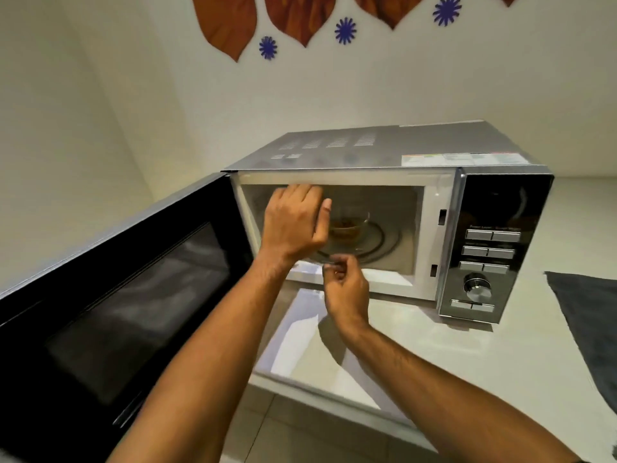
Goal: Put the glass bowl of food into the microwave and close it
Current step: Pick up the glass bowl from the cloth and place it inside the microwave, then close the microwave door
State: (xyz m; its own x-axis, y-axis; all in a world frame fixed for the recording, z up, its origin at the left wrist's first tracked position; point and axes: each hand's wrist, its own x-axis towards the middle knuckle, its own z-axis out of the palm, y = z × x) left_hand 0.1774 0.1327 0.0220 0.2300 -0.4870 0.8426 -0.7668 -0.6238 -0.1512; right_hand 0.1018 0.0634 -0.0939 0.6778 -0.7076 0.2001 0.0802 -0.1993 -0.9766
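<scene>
Counter [417,345] — microwave [367,152] open; glass bowl [350,228] inside, holding brownish food.

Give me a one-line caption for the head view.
Glass bowl sits inside the open microwave; both hands at its mouth, door swung wide.

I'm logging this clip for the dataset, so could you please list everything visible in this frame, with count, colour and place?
microwave: one, silver body with black control panel, on the counter against the wall
microwave door: one, black, swung open to the left
glass bowl: one, clear with brownish food, on the turntable inside the cavity
counter: one, pale, under the microwave
cloth: one, dark grey, on the counter at the right edge
wall decorations: brown leaf shapes and three blue flower shapes, on the white wall above
left hand: one, open, in front of the cavity beside the bowl
right hand: one, fingers curled, below the cavity opening, holding nothing I can make out
</scene>
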